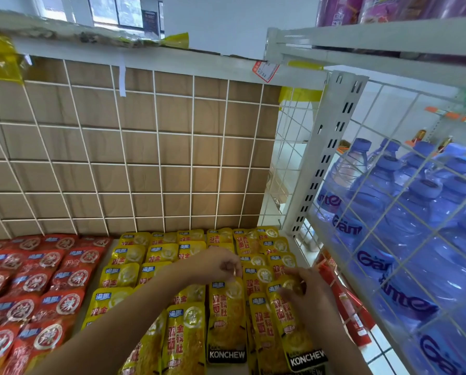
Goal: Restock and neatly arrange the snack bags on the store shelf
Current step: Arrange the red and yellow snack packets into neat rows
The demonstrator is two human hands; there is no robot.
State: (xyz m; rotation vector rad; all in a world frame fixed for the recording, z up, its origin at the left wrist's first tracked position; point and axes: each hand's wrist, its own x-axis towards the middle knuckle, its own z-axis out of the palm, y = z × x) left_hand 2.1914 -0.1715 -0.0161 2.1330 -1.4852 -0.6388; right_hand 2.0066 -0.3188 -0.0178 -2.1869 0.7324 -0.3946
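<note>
Yellow snack bags (161,253) lie in overlapping rows on the shelf, beside rows of red snack bags (45,282) to the left. My left hand (215,266) pinches the top edge of one yellow bag (226,323) in the middle column. To the right, my right hand (305,293) grips the top of another yellow bag (294,339) that lies slightly tilted. Both bags show a black KONCHEW band at the bottom. My forearms cover parts of the front rows.
A white wire grid over a wood panel (134,158) backs the shelf. A slotted white upright (332,147) and a wire side panel (405,212) close off the right, with blue water bottles (405,220) behind. A red strip (345,307) runs along the shelf's right edge.
</note>
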